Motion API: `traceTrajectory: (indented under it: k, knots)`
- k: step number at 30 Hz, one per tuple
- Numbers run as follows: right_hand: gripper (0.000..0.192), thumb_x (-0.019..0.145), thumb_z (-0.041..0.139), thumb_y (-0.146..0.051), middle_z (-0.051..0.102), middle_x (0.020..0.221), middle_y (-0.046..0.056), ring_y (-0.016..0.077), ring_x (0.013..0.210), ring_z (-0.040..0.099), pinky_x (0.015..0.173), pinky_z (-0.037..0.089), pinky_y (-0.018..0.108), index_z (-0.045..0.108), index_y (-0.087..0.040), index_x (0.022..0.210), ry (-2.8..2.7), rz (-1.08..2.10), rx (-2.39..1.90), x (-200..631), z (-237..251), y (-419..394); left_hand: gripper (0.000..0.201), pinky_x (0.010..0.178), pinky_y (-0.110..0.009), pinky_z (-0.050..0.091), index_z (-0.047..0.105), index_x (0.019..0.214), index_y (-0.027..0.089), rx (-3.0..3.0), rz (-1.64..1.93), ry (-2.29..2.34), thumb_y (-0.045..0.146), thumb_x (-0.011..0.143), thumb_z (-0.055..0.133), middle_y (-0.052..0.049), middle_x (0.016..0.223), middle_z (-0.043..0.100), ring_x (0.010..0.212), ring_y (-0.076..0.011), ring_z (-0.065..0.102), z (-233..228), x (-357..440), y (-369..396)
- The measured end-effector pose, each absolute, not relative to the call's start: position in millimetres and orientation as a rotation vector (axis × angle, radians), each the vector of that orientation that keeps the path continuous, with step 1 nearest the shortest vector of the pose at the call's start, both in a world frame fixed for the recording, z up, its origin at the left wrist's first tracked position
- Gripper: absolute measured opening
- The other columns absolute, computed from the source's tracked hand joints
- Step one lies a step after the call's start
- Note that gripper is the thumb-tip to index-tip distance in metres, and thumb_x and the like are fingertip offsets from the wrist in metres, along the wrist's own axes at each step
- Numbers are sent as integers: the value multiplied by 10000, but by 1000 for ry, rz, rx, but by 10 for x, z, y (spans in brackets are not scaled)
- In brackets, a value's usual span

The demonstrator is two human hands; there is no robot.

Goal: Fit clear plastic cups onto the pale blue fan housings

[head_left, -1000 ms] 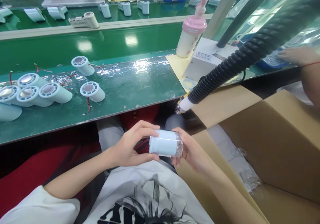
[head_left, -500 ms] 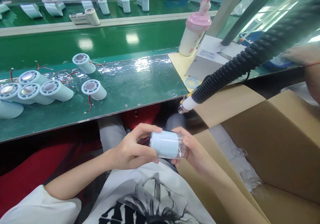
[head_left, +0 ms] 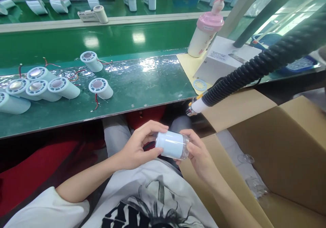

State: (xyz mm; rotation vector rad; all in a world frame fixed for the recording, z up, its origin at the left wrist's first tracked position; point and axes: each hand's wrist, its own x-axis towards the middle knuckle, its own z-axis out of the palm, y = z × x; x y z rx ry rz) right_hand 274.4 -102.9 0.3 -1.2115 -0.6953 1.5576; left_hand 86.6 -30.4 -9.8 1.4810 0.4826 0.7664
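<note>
We hold a pale blue cylinder (head_left: 171, 144) between both hands, low over our lap and just short of the bench edge above them. Our left hand (head_left: 137, 145) is curled round its left end, thumb along the near side and fingers (head_left: 152, 127) arched over the top. Our right hand (head_left: 197, 153) closes round the right end, where a clear cap (head_left: 185, 147) sits over the cylinder; the thumb and fingers pinch that clear part. The cylinder lies on its side, tilted a little down toward the right hand. Beyond the left hand and further left, on the green bench (head_left: 142, 85), lie several like cylinders (head_left: 63, 87), their ringed ends facing us, with thin red wires (head_left: 96, 100) trailing from some. Just beyond the right hand hangs a black ribbed hose (head_left: 254, 68) with a white nozzle (head_left: 197, 106) pointing down toward our hands. To the right of the right hand stands an open cardboard box (head_left: 280, 143), touching our right forearm. Farther off, past the hose, stands a pink-lidded bottle (head_left: 205, 34).
</note>
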Motion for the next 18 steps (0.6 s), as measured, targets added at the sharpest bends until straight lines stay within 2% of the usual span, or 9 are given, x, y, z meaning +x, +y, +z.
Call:
traceTrajectory:
  k: [4,11,15,18]
  knots:
    - [295,737,620,-444,547,677,-28,110,528,538,443,493,221,527,-225,912,-732,1539,-1230,2737,21,-1010,313,860,-289,498,555,1135,246,1492,829,474,207,828,601,-96,1182,511,1092,-198,521,-98,895,-342]
    - [324,752,596,-474,556,695,-24,130,556,555,441,520,243,499,-242,956,-784,1490,-1304,2706,-40,-1037,191,772,-265,489,559,1062,207,1433,897,547,261,881,530,-103,1120,532,995,-179,544,-125,968,-371]
    - [298,779,585,-461,576,720,-23,132,565,576,488,541,260,490,-243,960,-856,1446,-1336,2680,-51,-1054,118,754,-243,470,571,956,195,1381,960,652,266,907,491,-77,1042,582,929,-151,562,-152,1051,-391]
    - [274,802,567,-454,572,716,-25,127,554,565,495,533,261,485,-243,956,-874,1417,-1365,2670,-78,-1067,137,749,-255,468,581,861,176,1321,981,751,293,893,516,-71,980,617,895,-155,582,-161,1126,-390]
